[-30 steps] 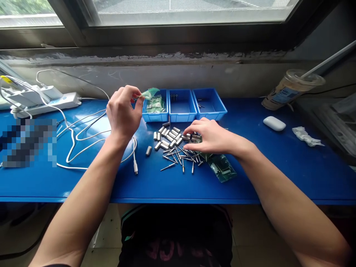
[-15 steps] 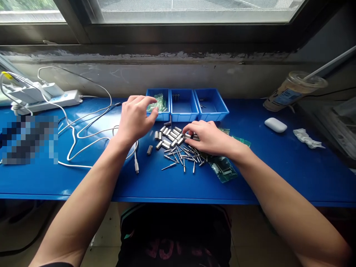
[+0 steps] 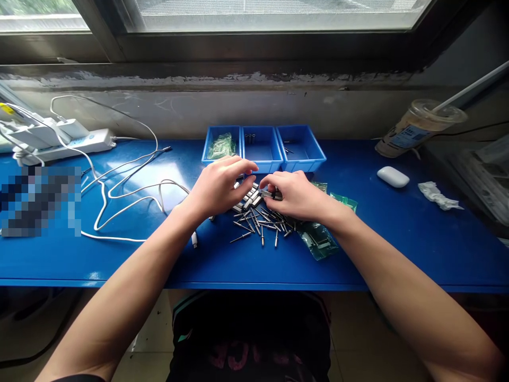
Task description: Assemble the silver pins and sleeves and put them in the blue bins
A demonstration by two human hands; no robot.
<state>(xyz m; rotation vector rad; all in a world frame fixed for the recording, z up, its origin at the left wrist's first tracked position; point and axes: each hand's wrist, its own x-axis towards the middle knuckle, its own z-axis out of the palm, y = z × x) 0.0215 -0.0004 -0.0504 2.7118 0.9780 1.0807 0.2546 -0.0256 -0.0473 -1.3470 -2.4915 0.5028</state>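
Observation:
My left hand (image 3: 220, 185) is over the left side of a pile of metal hex standoffs (image 3: 250, 199), thumb and fingers apart with nothing seen between them. On the pile's right side rests my right hand (image 3: 298, 196), its fingers curled and the thumb apart from them. Standoffs show in that gap; whether a fingertip touches one is unclear. Blind rivets (image 3: 254, 223) lie scattered in front of both hands. Green plastic packets (image 3: 318, 241) are partly hidden under my right wrist. Behind the hands stand three joined blue bins, the left bin (image 3: 205, 154) holding small green packets (image 3: 222, 145).
The middle bin (image 3: 260, 165) contains a few standoffs, the right bin (image 3: 305, 164) a few rivets. White cables (image 3: 105, 196) and a power strip (image 3: 79, 143) occupy the left. Rightward are a drink cup (image 3: 413, 132), a white case (image 3: 393, 176) and a crumpled tissue (image 3: 437, 195).
My left hand has come right and down, from in front of the left bin to above the standoffs. My right hand stays nearly where it was.

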